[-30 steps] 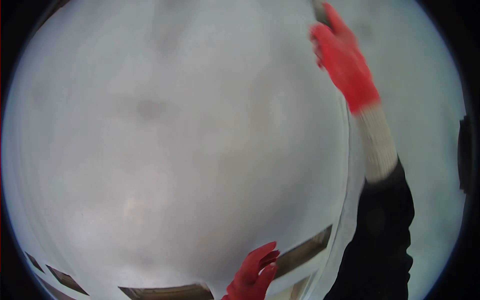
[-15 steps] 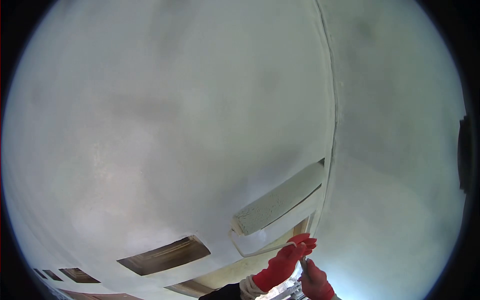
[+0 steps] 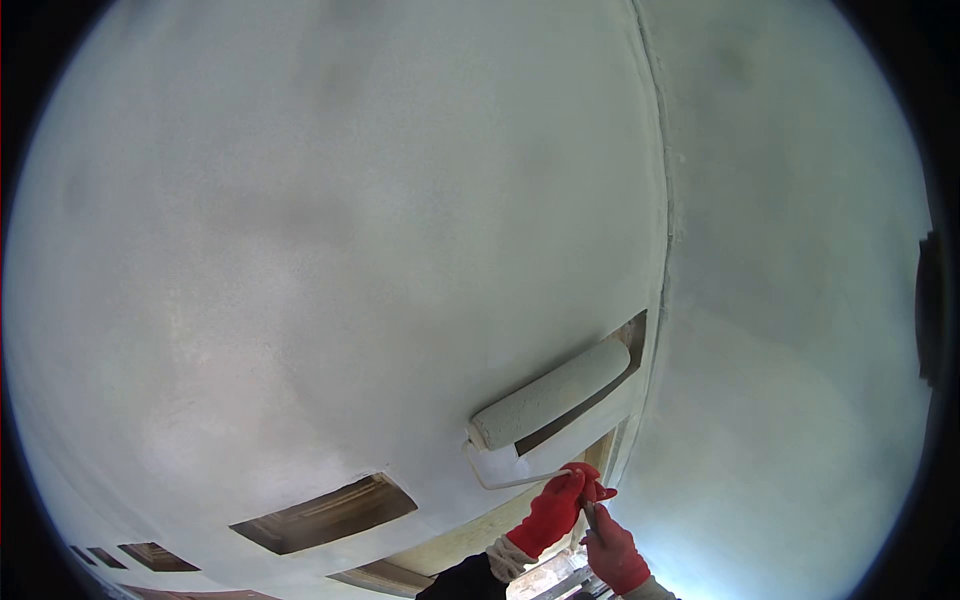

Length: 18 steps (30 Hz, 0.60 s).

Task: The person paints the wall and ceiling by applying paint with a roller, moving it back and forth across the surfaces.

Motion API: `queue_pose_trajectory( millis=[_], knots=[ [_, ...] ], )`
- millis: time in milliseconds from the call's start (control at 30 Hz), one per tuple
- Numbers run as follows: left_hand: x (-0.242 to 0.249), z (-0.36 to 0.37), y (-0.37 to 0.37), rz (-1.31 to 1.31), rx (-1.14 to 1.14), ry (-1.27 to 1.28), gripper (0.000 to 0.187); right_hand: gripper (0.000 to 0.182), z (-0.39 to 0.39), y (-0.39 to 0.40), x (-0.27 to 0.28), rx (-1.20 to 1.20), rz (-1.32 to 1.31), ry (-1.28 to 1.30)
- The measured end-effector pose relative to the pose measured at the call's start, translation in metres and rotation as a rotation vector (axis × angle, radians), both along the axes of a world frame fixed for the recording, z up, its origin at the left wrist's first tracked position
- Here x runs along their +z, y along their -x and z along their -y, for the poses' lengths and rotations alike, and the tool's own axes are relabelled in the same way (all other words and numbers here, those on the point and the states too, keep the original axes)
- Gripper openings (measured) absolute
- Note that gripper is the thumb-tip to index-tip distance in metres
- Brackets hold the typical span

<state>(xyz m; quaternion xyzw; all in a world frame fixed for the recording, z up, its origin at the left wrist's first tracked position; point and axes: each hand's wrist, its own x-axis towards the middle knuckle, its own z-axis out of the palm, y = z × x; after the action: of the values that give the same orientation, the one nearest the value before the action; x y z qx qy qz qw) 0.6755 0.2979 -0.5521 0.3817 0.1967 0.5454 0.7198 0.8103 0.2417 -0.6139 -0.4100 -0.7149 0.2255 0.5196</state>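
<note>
A paint roller (image 3: 550,395) with a long, pale grey-green sleeve lies slanted across the white surface, over one rectangular opening (image 3: 633,340). Its thin white wire frame (image 3: 505,487) bends down from the sleeve's left end to the handle. My left hand (image 3: 555,510), in a red glove with a pale knitted cuff, is closed around the top of the handle where the wire goes in. Lower down, my right hand (image 3: 614,552), also red-gloved, grips the dark handle (image 3: 590,516).
White painted surface (image 3: 300,250) fills most of the view. A cracked corner seam (image 3: 665,200) divides it from the wall (image 3: 780,300) on the right. Another rectangular opening (image 3: 325,515) lies to the left, with smaller ones beyond. A dark object (image 3: 930,310) shows at the right edge.
The roller has shifted slightly left and away from the corner seam, baring more of the opening behind it. Both hands moved a little left with the handle.
</note>
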Motion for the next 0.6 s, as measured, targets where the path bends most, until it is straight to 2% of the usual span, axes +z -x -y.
queue_pose_trajectory(
  millis=[100, 167, 267, 367, 433, 467, 600],
  knots=[
    [0.004, -0.003, -0.004, 0.066, 0.035, -0.01, 0.025, 0.063, -0.005, -0.001, 0.009, 0.036, 0.008, 0.008],
    [0.004, -0.001, -0.008, 0.069, 0.075, 0.004, 0.026, 0.065, -0.007, -0.005, 0.009, 0.051, 0.073, 0.138],
    [0.009, 0.001, -0.013, 0.069, 0.147, 0.035, 0.027, 0.066, -0.008, -0.007, 0.015, 0.083, 0.064, 0.122],
    [0.008, 0.0, -0.013, 0.033, 0.202, 0.056, 0.028, 0.061, -0.006, -0.01, 0.013, 0.162, 0.064, 0.226],
    [0.01, -0.002, -0.01, -0.007, 0.231, 0.042, 0.027, 0.058, 0.006, -0.009, 0.026, 0.151, 0.14, 0.179],
    [0.014, 0.0, -0.012, -0.019, 0.248, 0.048, 0.027, 0.058, 0.005, -0.007, 0.015, 0.093, 0.175, 0.019],
    [0.037, -0.001, -0.009, -0.047, 0.261, 0.046, 0.027, 0.064, 0.002, -0.001, 0.027, 0.079, 0.218, -0.035]
  ],
)
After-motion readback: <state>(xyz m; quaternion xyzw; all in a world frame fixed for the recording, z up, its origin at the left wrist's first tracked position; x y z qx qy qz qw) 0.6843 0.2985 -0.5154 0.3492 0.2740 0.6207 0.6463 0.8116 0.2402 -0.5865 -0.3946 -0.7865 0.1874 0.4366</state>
